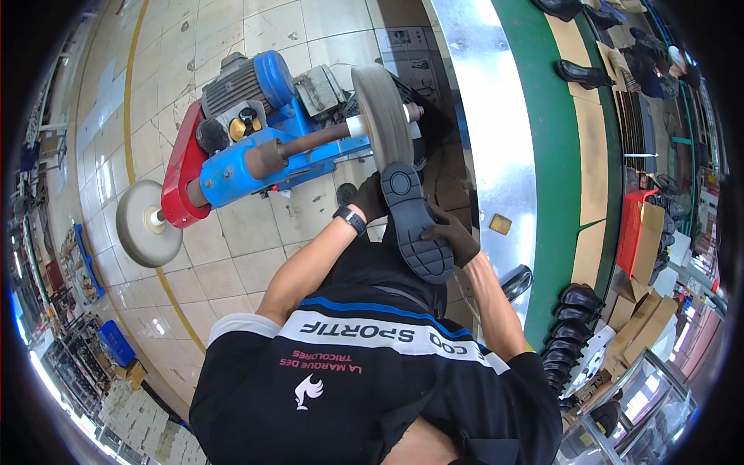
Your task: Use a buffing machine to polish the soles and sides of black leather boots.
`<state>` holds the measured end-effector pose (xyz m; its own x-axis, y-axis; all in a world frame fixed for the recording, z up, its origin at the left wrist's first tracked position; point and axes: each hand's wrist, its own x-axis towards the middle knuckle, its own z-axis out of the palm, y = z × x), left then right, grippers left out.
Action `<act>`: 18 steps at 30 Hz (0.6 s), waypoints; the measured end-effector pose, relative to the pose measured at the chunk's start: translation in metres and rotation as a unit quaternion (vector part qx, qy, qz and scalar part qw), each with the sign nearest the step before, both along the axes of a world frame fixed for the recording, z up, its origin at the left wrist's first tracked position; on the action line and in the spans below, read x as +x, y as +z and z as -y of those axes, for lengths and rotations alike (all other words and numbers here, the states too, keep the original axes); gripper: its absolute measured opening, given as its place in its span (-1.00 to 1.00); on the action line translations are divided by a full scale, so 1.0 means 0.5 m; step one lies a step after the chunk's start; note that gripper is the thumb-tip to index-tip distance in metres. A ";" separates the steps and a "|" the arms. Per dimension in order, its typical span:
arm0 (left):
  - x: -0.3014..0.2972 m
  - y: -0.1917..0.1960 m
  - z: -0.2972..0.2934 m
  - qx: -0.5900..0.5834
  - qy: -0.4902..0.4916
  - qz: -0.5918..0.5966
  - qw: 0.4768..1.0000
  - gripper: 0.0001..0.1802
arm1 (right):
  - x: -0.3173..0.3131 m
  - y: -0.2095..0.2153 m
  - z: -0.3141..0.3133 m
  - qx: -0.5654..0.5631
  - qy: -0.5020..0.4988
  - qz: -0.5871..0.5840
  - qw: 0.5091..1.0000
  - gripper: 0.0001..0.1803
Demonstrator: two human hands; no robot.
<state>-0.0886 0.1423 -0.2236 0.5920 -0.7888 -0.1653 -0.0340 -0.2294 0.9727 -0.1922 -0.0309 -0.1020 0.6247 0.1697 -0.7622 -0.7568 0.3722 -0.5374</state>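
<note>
2 hands (411, 217), 1 shoe (415, 221), 2 buffing wheels (381, 116)

Bright, even indoor light, sharp at centre.
Strong glare along the metal strip (496, 139) right of the buffing wheel (381, 116); soft shadows on tiles under it; heavy fisheye bending and black corners, slight blur far from the wheel.

Red crate (637, 221), cardboard boxes (647, 314), row of black boots (566, 341), blue bin (116, 342), tiled floor (232, 256)
</note>
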 end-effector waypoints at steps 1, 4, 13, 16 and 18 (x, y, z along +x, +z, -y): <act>0.006 -0.008 0.009 0.114 -0.045 0.086 0.989 -0.51 | -0.006 -0.005 -0.002 -0.001 -0.005 0.008 1.000 -0.14; 0.022 -0.003 0.025 0.224 -0.064 0.148 0.961 -0.59 | -0.013 -0.014 -0.004 0.046 -0.044 0.036 0.997 -0.15; 0.039 -0.012 0.040 -0.081 0.199 -0.160 0.963 -0.50 | -0.019 -0.058 -0.053 0.251 -0.273 -0.009 0.929 -0.37; 0.063 -0.017 0.009 0.080 0.110 0.093 0.986 -0.51 | 0.007 -0.076 -0.089 0.359 -0.324 0.031 0.875 -0.36; 0.092 -0.091 -0.019 0.112 0.036 0.191 0.975 -0.54 | 0.011 -0.121 -0.098 0.395 -0.334 0.019 0.855 -0.35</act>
